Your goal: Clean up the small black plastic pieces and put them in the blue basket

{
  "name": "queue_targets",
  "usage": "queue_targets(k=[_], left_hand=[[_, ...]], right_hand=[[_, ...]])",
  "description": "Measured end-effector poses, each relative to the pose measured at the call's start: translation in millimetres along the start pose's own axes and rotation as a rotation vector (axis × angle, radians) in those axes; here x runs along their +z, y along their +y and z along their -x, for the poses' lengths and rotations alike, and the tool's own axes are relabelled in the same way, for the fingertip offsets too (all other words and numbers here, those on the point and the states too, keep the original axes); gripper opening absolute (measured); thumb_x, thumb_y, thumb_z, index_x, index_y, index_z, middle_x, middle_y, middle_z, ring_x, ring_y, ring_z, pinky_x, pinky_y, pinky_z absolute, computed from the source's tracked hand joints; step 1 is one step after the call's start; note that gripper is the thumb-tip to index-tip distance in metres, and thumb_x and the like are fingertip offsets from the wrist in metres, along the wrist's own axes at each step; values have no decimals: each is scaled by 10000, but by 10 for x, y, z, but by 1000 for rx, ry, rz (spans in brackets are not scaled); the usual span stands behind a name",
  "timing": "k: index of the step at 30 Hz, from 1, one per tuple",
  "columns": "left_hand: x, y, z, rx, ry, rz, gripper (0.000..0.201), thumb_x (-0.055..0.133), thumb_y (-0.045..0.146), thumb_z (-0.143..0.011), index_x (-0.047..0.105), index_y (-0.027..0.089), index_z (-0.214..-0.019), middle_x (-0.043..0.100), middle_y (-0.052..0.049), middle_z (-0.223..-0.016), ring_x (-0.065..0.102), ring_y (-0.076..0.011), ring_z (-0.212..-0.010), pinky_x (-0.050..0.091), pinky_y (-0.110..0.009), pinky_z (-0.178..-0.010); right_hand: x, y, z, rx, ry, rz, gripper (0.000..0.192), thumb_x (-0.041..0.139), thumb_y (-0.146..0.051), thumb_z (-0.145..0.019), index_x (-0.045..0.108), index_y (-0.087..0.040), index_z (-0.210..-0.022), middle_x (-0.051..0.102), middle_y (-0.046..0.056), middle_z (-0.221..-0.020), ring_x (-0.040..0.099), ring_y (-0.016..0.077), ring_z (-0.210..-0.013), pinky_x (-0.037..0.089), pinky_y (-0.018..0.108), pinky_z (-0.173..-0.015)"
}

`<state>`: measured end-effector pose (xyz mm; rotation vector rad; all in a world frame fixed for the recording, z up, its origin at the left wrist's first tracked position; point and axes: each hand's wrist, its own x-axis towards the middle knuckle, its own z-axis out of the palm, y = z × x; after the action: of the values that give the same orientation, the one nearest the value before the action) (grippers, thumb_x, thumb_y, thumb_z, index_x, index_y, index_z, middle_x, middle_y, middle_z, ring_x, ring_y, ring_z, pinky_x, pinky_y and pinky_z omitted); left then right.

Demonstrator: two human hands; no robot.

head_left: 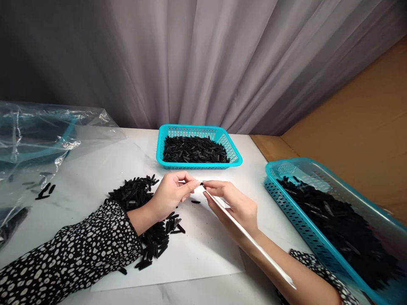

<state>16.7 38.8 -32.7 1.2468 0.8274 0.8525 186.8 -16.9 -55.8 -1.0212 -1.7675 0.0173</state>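
Observation:
My left hand (pixel 171 192) is closed, thumb and forefinger pinching one end of a small black sliver (pixel 201 184). The fingertips of my right hand (pixel 238 205) meet the sliver's other end. That same hand grips a long, thin white tool (pixel 248 235), which slants back along the forearm; its exact kind is unclear. Under and beside my left wrist lies a loose pile of narrow black slivers (pixel 155 239), spread over a white sheet (pixel 206 258). One single black sliver (pixel 196 202) rests apart on the sheet, just below the fingertips.
Behind my hands stands a turquoise basket (pixel 199 165) holding many black slivers. A larger turquoise basket (pixel 286 207), also filled with dark pieces, is at the right beside a cardboard panel (pixel 359 110). Clear plastic wrap (pixel 47 131) covers the left side. A grey curtain (pixel 203 63) hangs behind.

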Motion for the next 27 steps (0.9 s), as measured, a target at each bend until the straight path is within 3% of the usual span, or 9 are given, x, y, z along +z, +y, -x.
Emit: queue_targets(k=[7, 14, 18, 22, 25, 27], left_hand=[[11, 4, 1, -35, -3, 37, 349, 761, 448, -733, 592, 152, -658, 523, 53, -563, 348, -43, -442, 242, -216, -449], [23, 10, 8, -75, -9, 78, 330, 749, 419, -748, 581, 153, -649, 514, 56, -560, 331, -38, -439, 201, -222, -453], [37, 18, 6, -79, -8, 89, 329, 767, 421, -729, 590, 155, -649, 506, 59, -553, 328, -40, -439, 202, -227, -455], [39, 25, 4, -81, 7, 91, 313, 763, 398, -724, 589, 150, -646, 515, 56, -553, 324, -33, -431, 207, -225, -463], [36, 31, 6, -82, 6, 83, 314, 760, 396, -722, 581, 150, -646, 540, 47, -574, 324, -29, -426, 207, -223, -462], [33, 32, 7, -76, 5, 73, 322, 758, 404, -724, 575, 151, -645, 546, 42, -583, 326, -31, -429, 208, -223, -460]], right_hand=[[-25, -59, -42, -80, -30, 48, 148, 606, -71, -898, 615, -215, -931, 770, 75, -930, 734, 201, -855, 569, 317, -741], [-37, -116, -76, -210, -133, 251, 174, 530, -37, -927, 567, -206, -931, 750, 128, -1009, 680, 202, -797, 489, 345, -718], [-34, -101, -64, -205, -114, 259, 198, 512, -25, -926, 543, -221, -929, 744, 120, -1014, 681, 206, -845, 480, 348, -734], [-52, -48, -90, -71, -1, 210, 161, 545, -69, -921, 561, -227, -890, 743, 94, -979, 686, 200, -810, 499, 337, -727], [-84, 5, -127, 164, 53, 135, 71, 575, -171, -919, 594, -224, -876, 732, 66, -920, 689, 198, -798, 519, 318, -713], [-108, 32, -142, 338, 9, 52, 123, 500, -224, -961, 622, -217, -976, 691, 12, -747, 651, 169, -643, 507, 291, -619]])
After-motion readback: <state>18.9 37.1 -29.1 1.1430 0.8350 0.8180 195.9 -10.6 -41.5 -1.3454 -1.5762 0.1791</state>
